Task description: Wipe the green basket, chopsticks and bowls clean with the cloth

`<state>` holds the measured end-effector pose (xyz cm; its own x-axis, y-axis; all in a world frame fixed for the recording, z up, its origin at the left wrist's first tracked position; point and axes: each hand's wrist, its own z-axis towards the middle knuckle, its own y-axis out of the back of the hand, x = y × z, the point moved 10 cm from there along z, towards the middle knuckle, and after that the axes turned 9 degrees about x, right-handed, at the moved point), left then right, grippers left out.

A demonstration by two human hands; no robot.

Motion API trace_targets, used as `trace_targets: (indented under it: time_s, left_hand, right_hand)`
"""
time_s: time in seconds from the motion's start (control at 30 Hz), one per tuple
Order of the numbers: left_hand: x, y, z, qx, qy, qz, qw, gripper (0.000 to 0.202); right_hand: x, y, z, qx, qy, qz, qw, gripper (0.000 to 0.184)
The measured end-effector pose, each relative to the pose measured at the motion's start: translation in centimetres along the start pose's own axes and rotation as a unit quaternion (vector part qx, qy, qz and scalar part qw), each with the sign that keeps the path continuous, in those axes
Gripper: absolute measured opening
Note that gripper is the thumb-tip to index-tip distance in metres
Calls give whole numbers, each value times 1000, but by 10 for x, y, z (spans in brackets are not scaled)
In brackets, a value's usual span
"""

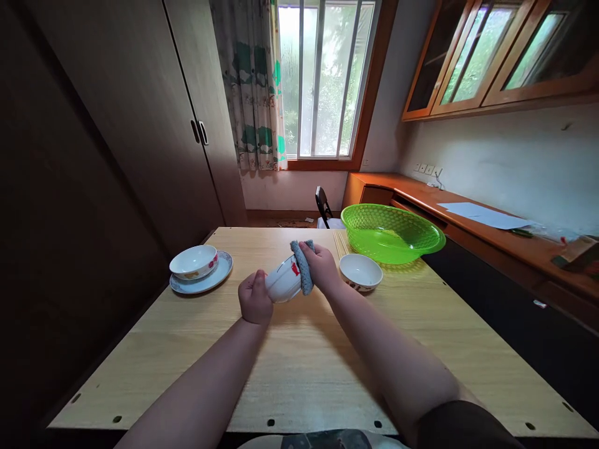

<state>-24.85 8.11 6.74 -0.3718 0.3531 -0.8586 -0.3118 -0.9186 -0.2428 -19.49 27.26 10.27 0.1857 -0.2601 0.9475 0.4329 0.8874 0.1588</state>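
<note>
Above the middle of the table, my left hand (255, 299) is closed on a white bowl (282, 282) with a red print, which is tilted on its side. My right hand (322, 267) grips a blue-grey cloth (304, 269) folded over the bowl's right rim. The cloth touches the bowl, and the fingers behind it are partly hidden. Just right of my right hand, a second white bowl (360, 272) stands upright on the table.
At the left, a flowered bowl (193, 262) rests on a blue-rimmed plate (223, 274). A green plastic basket (393, 252) stands at the back right, with chopsticks (340, 244) beside it. Past the wooden table's (299, 374) far edge is a folding chair (322, 202). A desk (421, 187) runs along the right wall.
</note>
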Motion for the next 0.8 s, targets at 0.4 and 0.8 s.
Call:
trace_targets:
  time_s: [0.4, 0.8]
  left_hand:
    - [6, -7, 0, 22, 35, 32, 999, 52]
    - [11, 4, 1, -43, 36, -97, 994, 51]
  right_hand:
    - [56, -26, -25, 40, 167, -159, 972, 27]
    - [-17, 8, 8, -7, -18, -2, 1000, 49]
